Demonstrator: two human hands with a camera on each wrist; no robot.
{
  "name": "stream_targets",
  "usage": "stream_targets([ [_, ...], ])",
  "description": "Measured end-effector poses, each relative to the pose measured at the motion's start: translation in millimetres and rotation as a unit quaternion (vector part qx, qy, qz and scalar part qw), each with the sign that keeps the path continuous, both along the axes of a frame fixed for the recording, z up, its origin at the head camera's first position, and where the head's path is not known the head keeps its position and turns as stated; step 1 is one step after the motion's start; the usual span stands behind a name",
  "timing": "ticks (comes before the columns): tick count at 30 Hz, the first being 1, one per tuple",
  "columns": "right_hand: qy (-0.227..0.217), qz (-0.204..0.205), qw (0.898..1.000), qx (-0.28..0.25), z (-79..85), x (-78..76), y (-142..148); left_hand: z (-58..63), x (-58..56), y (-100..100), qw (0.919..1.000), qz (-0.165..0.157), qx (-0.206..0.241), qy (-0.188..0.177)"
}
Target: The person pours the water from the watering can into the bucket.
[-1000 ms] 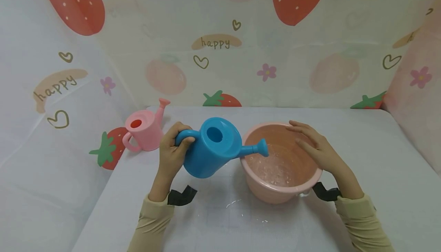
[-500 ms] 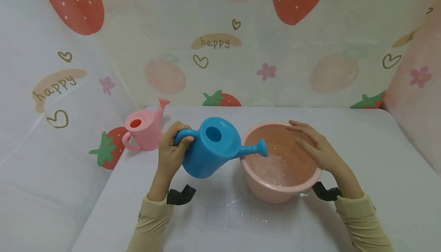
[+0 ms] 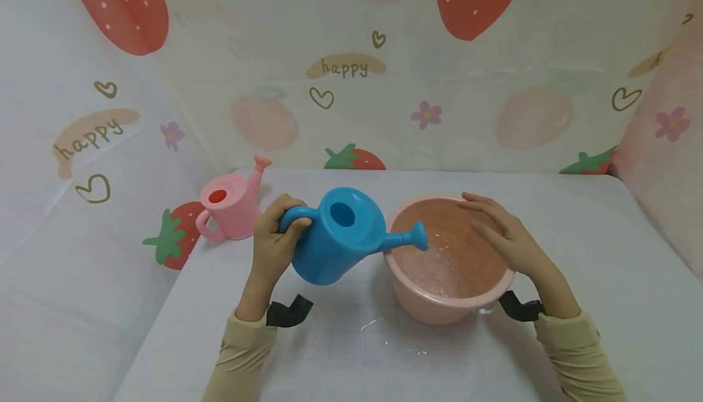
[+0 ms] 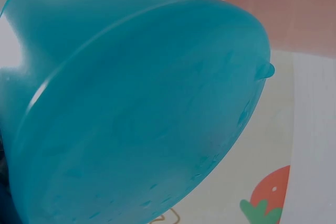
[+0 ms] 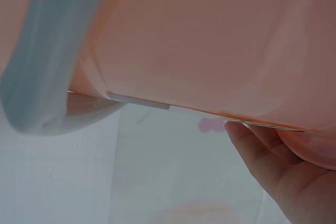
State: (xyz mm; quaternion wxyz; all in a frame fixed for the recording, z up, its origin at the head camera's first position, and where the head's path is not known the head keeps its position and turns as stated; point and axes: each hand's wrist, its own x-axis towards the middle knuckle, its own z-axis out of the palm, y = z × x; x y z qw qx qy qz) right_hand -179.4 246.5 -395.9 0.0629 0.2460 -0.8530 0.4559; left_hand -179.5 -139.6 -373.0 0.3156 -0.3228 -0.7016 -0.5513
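Strawberry-print backdrop (image 3: 351,121), cropped up top. Left hand (image 3: 276,240) grips blue watering can (image 3: 337,246), grip partly hidden; right hand (image 3: 509,237) loosely spread over pink bucket (image 3: 431,309), contact unclear.

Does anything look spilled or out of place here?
Yes, slightly: shiny spots, probably spilled water, lie on the table on the near side of the bucket, outside it. The blue can is tilted, but the left hand holds it that way.
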Motion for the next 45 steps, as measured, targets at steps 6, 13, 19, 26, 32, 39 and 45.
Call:
stream_targets([
  [6,0.0,-0.002,1.0,0.003,-1.0,-0.9,1.0,0.8,0.2,0.6,1.0,-0.003,0.002,0.006],
  [13,0.001,-0.002,1.0,0.004,-1.7,-1.2,1.7,-0.9,-1.1,-0.7,0.9999,-0.003,-0.003,0.013],
  [19,0.0,-0.003,1.0,0.003,-2.2,-1.6,2.1,-1.3,-1.3,-0.7,0.9999,-0.003,0.0,0.011],
  [26,0.003,0.0,1.0,0.0,-0.1,-0.5,0.2,0.2,-0.2,-0.6,0.9999,-0.001,-0.006,0.009],
  [32,0.002,0.0,1.0,-0.003,0.4,0.1,0.0,0.1,0.4,-0.5,1.0,0.003,-0.004,0.007],
  [39,0.005,0.002,1.0,-0.003,0.4,0.2,0.3,-0.6,0.5,-0.5,1.0,0.006,-0.003,0.003],
  [45,0.004,0.0,1.0,0.0,-0.4,-0.2,0.4,-1.5,0.0,-0.9,1.0,0.006,-0.005,0.002],
])
